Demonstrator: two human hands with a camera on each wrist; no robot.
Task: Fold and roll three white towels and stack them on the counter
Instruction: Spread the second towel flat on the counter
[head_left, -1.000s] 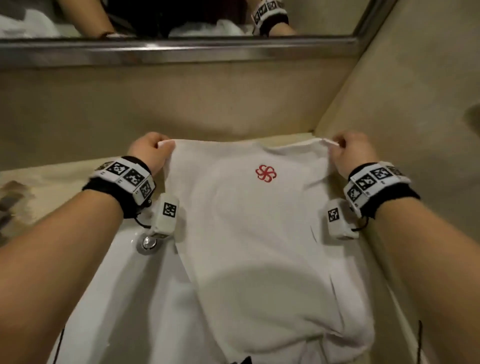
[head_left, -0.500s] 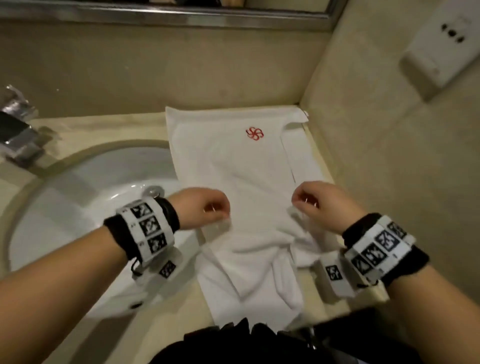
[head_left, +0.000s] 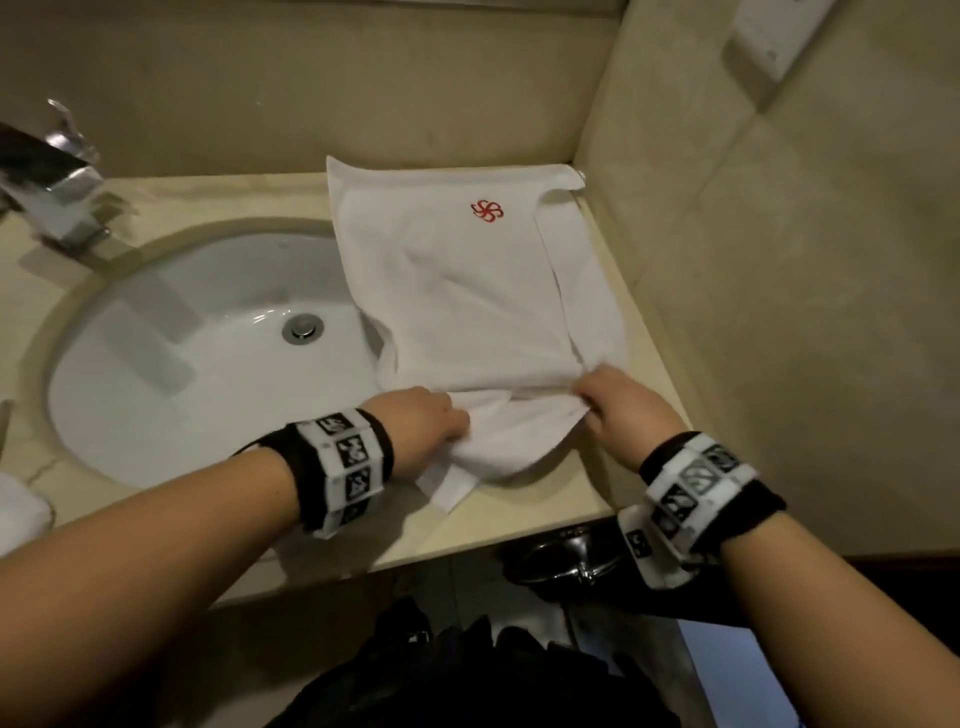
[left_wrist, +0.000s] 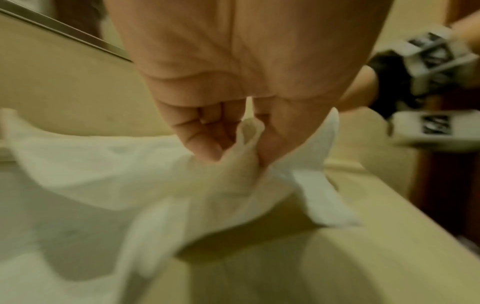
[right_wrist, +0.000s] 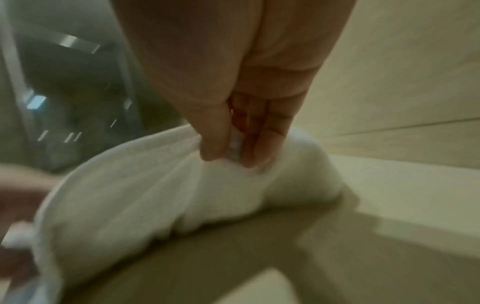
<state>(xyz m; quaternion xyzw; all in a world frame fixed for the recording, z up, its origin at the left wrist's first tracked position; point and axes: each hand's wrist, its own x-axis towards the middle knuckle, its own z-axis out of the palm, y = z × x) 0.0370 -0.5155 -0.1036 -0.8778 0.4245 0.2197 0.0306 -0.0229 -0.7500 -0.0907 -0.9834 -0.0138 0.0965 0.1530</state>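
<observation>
A white towel with a red emblem lies on the beige counter, its far edge against the back wall and its left side overlapping the sink rim. My left hand pinches the towel's bunched near edge between thumb and fingers. My right hand pinches the near right part of the same towel. The near end is crumpled and lifted slightly off the counter between the two hands.
A white oval sink with a metal drain fills the counter's left. A chrome faucet stands at far left. Another white cloth shows at the left edge. The tiled side wall holds a socket plate.
Both hands let go of the far corners, which now lie flat at the back wall, came back to the near end and took hold of it. The head view tilted down.
</observation>
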